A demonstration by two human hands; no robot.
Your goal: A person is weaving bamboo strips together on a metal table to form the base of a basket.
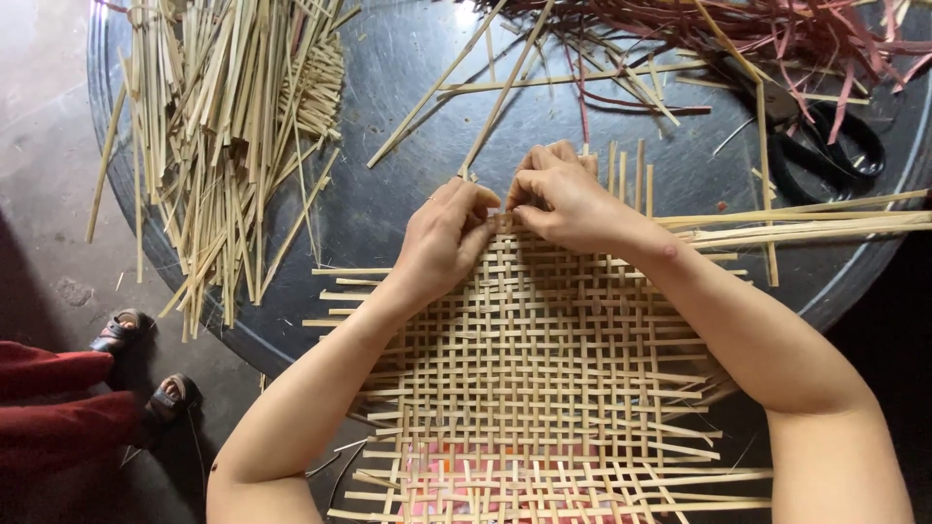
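Fingers of both the left hand [442,238] and right hand [563,199] pinch closed on a strip at the woven bamboo mat's [544,388] far edge, the strip's long axis running crosswise.

Soft daylight, sharp focus; glare whitens the dark round table [408,58] top.

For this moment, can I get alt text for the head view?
Two hands, left hand and right hand, pinch strips at the far edge of a woven mat on a round dark table. Loose strips lie left, scissors and red strips right.
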